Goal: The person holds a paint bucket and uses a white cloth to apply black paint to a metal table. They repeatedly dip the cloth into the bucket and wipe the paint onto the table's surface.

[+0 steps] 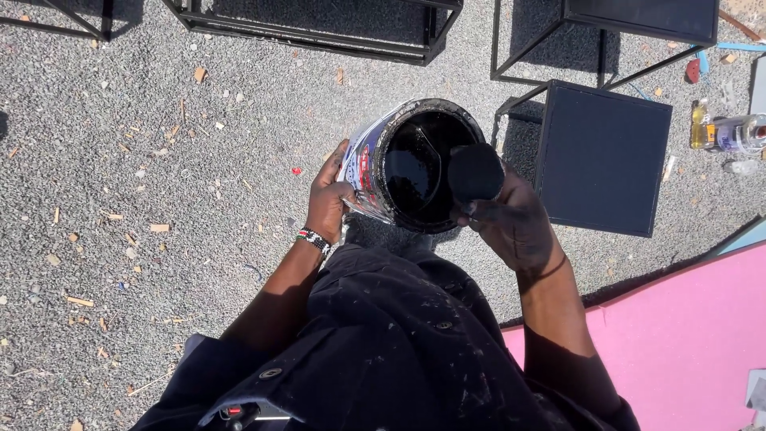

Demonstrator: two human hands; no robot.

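My left hand grips the side of an open paint can with a printed white label, held up in front of my body. Glossy black paint fills the can. A round black sponge or roller head sits at the can's right rim, and my right hand, smeared with black paint, is shut on it. A beaded band circles my left wrist. My dark, paint-flecked work shirt fills the lower middle of the view.
Gravel ground strewn with wood chips lies below. A black metal box table stands to the right, more black frames at the top. A pink panel lies at lower right. Bottles sit at the far right.
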